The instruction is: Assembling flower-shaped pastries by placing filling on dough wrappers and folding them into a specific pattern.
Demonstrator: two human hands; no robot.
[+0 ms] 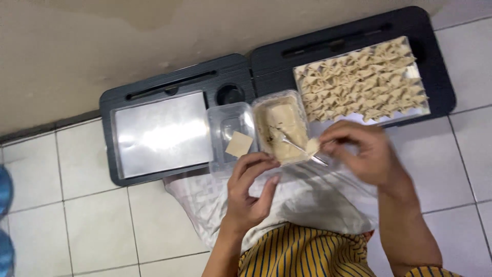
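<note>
A clear plastic container (281, 128) lies open, full of pale beige filling, with a metal fork (300, 147) resting tilted in it. Just beside it, on the left, the clear lid (230, 134) holds one square, flat dough wrapper (239, 144). A small wrapper piece (312, 146) sits at the container's right edge.

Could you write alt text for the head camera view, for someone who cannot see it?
Seen from above, a person's right hand holds a fork over a clear tub of pale filling, while the left hand hovers beside it. Two black trays on the tiled floor carry folded dumplings and an empty metal sheet.
</note>
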